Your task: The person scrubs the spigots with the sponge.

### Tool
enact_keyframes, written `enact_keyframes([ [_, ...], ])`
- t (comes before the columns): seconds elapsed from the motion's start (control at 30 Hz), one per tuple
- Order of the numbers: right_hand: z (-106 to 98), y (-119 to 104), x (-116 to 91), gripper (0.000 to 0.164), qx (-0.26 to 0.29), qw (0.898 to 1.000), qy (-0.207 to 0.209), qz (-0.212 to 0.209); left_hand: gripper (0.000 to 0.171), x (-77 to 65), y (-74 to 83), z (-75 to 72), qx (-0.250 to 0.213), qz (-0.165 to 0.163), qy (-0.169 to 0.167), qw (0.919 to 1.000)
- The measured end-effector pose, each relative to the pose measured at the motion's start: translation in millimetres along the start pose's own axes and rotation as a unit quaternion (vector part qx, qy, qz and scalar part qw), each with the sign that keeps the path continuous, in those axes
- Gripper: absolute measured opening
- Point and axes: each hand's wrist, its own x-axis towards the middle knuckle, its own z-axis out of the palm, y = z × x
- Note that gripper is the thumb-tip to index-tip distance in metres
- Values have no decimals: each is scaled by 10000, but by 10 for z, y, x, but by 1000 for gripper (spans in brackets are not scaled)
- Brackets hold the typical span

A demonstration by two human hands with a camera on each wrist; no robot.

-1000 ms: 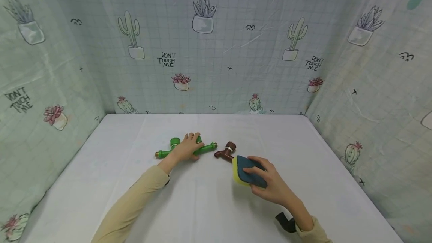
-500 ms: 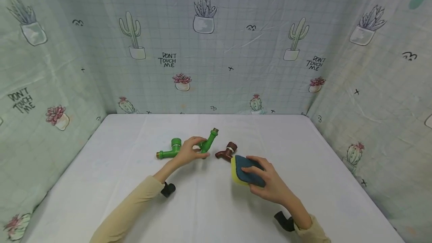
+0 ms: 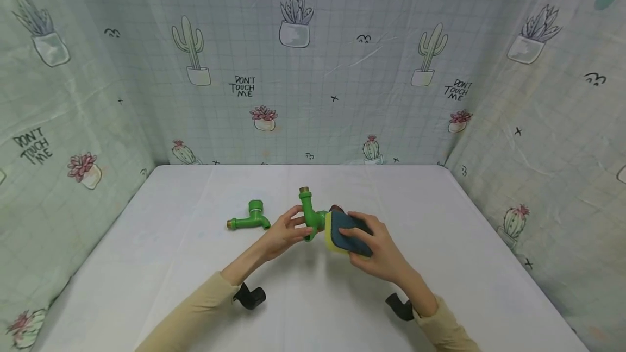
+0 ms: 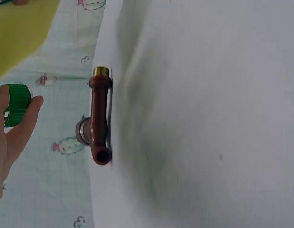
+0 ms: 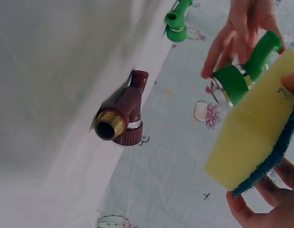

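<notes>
My left hand [image 3: 282,237] grips a green tap [image 3: 308,208] with a brass threaded end, raised above the table. In my right hand [image 3: 386,257] is a sponge [image 3: 353,232], yellow with a dark blue scouring side. Its yellow face [image 5: 253,128] is turned toward the held tap, right up close; whether they touch I cannot tell. The left wrist view has the tap's green ribbed knob [image 4: 17,104] between my left fingers. Below the sponge a brown tap [image 5: 128,107] lies on the table, mostly hidden from the head view.
A second green tap [image 3: 251,217] lies left of my left hand. Black bent pieces [image 3: 251,297] show at both wrists, the other one [image 3: 400,306] by the right sleeve. Patterned cloth walls [image 3: 313,69] stand around the white table [image 3: 195,194].
My left hand has lifted the green tap off the table, turned its brass end up and brought it to the sponge. The sponge has shifted slightly left and up.
</notes>
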Motion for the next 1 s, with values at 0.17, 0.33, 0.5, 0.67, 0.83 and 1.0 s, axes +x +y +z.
enact_keyframes([
  [0.17,47,-19,64,46,-34,10000,39,-68,55,-47,6,140,-30,-42,-14,10000],
  [0.33,76,-12,75,47,-75,9996,215,-175,58,-89,69,230,124,-134,307,9994],
  [0.5,75,-18,78,48,27,9992,310,-257,47,-149,113,267,222,-202,325,9990],
  [0.67,46,-59,97,51,58,9990,289,-331,42,-175,126,284,228,-101,296,9993],
  [0.83,37,-106,138,52,-37,9987,405,-301,45,-187,121,333,132,-18,250,9996],
  [1.0,54,-166,197,50,-156,9982,566,-79,52,-190,123,381,-22,7,375,9993],
])
